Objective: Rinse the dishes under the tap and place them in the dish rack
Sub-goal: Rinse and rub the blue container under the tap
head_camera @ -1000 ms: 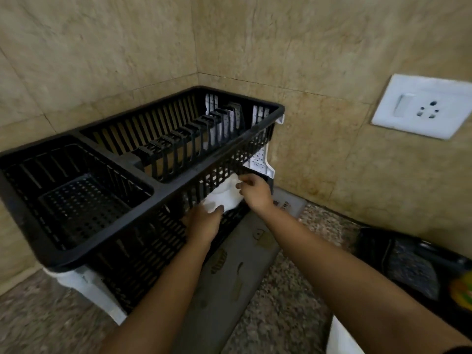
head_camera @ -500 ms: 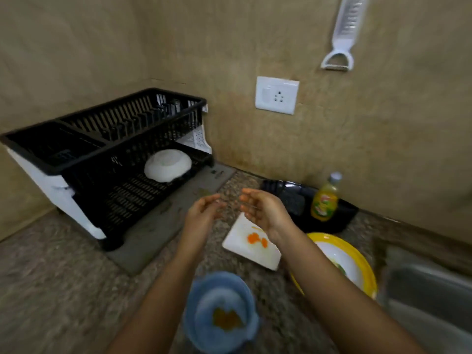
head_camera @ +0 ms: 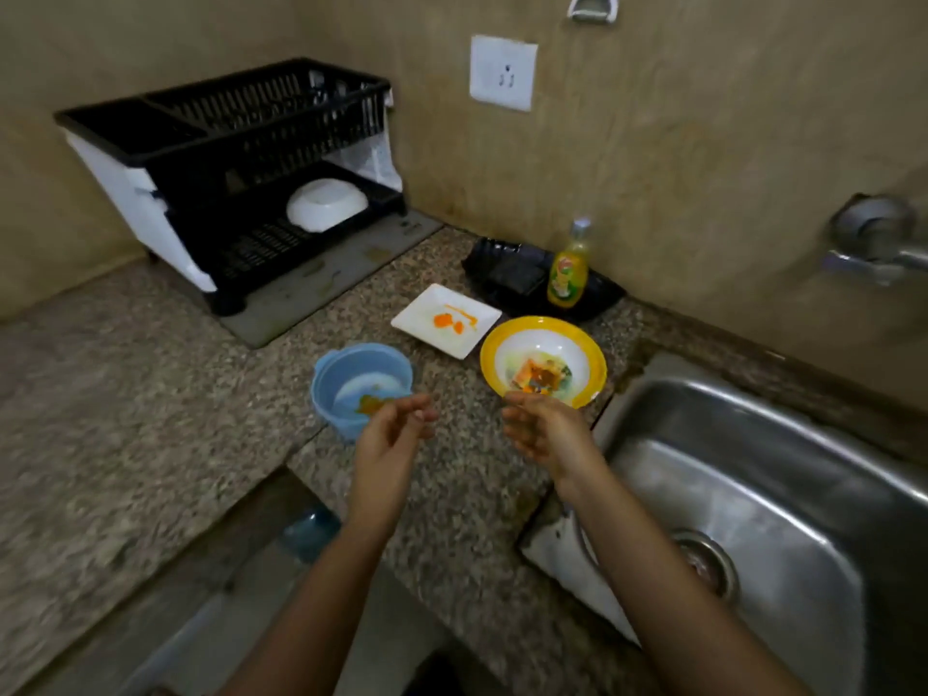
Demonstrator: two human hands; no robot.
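Note:
A black two-tier dish rack (head_camera: 241,110) stands at the back left, with a white bowl (head_camera: 326,204) upside down on its lower shelf. On the granite counter sit a blue bowl (head_camera: 359,381) with an orange smear, a white square plate (head_camera: 446,320) with orange stains, and a yellow-rimmed bowl (head_camera: 545,360) with food residue. My left hand (head_camera: 396,427) hovers at the blue bowl's near rim, fingers loosely curled, holding nothing. My right hand (head_camera: 545,434) is just below the yellow-rimmed bowl, fingers apart, empty. The tap (head_camera: 876,243) is on the wall above the steel sink (head_camera: 783,499).
A yellow dish-soap bottle (head_camera: 568,273) stands on a black tray (head_camera: 512,273) against the back wall. A wall socket (head_camera: 503,72) is above it. A grey mat (head_camera: 321,288) lies under the rack. The counter's front edge has a cut-out near my left arm.
Both hands let go of the white bowl in the rack's lower shelf and drew back over the counter. My view swung right and down, bringing the dirty dishes and sink into sight.

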